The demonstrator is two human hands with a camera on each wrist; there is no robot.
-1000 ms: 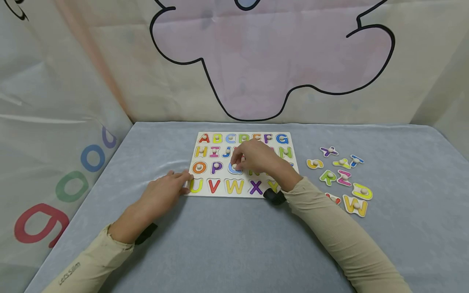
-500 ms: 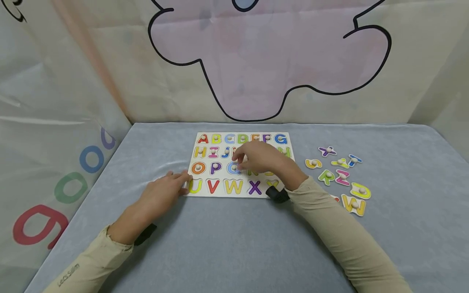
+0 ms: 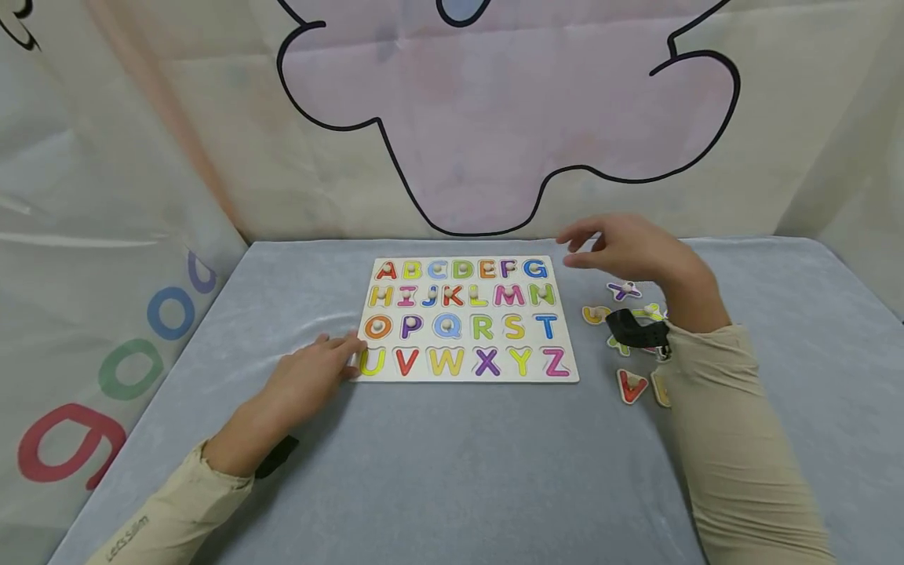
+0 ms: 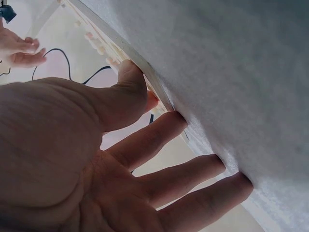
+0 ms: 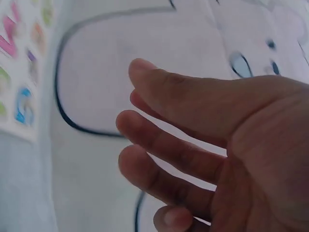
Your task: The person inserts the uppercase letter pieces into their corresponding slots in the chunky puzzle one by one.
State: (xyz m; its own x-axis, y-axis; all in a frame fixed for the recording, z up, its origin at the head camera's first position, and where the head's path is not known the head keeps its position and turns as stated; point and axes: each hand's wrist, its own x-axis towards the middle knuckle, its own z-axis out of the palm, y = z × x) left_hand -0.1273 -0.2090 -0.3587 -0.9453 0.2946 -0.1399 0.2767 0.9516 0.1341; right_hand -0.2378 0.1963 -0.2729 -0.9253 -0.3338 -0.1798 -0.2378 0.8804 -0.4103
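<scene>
Two hands [image 3: 311, 377], one puzzle board [image 3: 466, 375]

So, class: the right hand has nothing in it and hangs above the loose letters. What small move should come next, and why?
Probably lower the right hand onto the purple X piece just beneath it: its fingers are open and empty, while the left hand steadies the puzzle board.

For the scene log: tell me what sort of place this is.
Probably a child's play or learning corner: an alphabet puzzle board lies on a grey padded mat, loose letter pieces beside it, cartoon-printed sheets behind.
</scene>
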